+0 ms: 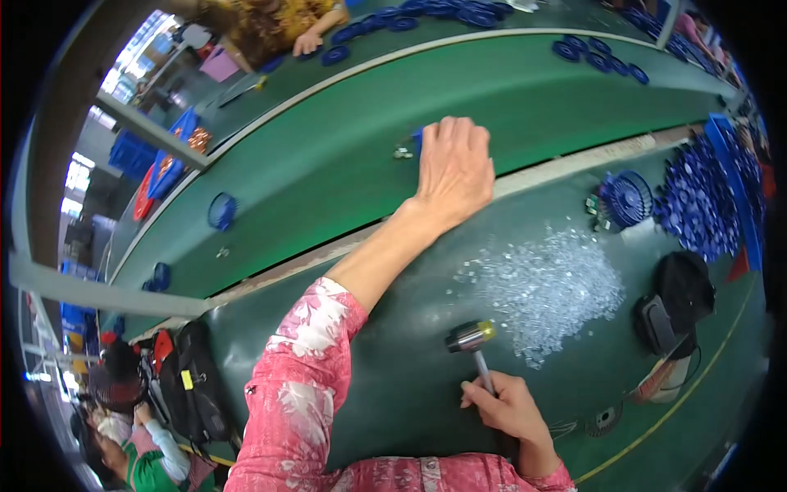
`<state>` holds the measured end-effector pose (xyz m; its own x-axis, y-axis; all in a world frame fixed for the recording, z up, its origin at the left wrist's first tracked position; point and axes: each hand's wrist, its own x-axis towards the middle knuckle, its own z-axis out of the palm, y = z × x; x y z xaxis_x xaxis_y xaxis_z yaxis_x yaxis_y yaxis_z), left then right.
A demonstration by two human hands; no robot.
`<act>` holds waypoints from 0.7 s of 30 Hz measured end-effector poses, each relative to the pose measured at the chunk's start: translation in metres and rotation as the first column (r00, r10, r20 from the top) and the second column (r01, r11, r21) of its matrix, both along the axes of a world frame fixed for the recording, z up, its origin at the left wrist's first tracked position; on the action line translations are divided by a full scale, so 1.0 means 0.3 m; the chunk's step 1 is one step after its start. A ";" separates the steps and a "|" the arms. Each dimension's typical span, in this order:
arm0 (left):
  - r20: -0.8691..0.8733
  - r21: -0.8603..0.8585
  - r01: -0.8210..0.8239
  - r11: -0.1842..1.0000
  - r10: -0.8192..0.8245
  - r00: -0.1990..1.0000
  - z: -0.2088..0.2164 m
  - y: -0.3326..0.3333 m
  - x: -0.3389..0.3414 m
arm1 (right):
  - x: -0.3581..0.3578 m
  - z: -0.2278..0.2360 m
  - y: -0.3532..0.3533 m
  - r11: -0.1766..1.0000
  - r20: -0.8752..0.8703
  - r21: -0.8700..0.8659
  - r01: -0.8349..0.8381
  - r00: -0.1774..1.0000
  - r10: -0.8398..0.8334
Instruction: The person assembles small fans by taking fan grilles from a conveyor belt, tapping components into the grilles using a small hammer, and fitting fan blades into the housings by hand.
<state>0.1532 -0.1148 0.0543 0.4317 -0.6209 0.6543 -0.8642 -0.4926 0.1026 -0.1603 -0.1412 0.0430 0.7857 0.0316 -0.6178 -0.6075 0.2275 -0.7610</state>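
My left hand [456, 168] reaches out over the green conveyor belt [328, 156], fingers curled down round a blue plastic part [418, 141]. Most of that part is hidden behind the hand. Small metal-looking pieces [402, 152] show just left of it. Low in front of me, my right hand [507, 406] is closed on the handle of a small mallet [471, 336] with one yellow face and one dark face. Beyond the mallet, a heap of small clear pieces [557, 287] spreads over the dark green table [393, 344].
A round blue slatted part [630, 199] stands right of the heap, near a pile of blue pieces [697, 197]. A black bag [684, 287] lies at the right. More blue parts [222, 211] sit on the belt. Across it is a co-worker's hand [308, 43]; a metal rail [106, 287] crosses at left.
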 end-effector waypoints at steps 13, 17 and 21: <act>-0.024 0.170 -0.088 0.982 0.093 0.995 0.105 0.652 -0.315 | -0.004 0.009 0.064 0.959 0.118 -0.080 0.272 0.958 -0.261; -0.079 0.280 -0.319 0.905 0.353 0.932 0.102 1.045 -0.479 | -0.010 0.086 0.118 0.901 0.378 -0.172 0.398 0.872 -0.313; -0.027 0.437 -0.530 0.726 0.600 0.800 0.048 1.356 -0.594 | 0.011 0.145 0.191 0.865 0.630 -0.131 0.485 0.714 -0.305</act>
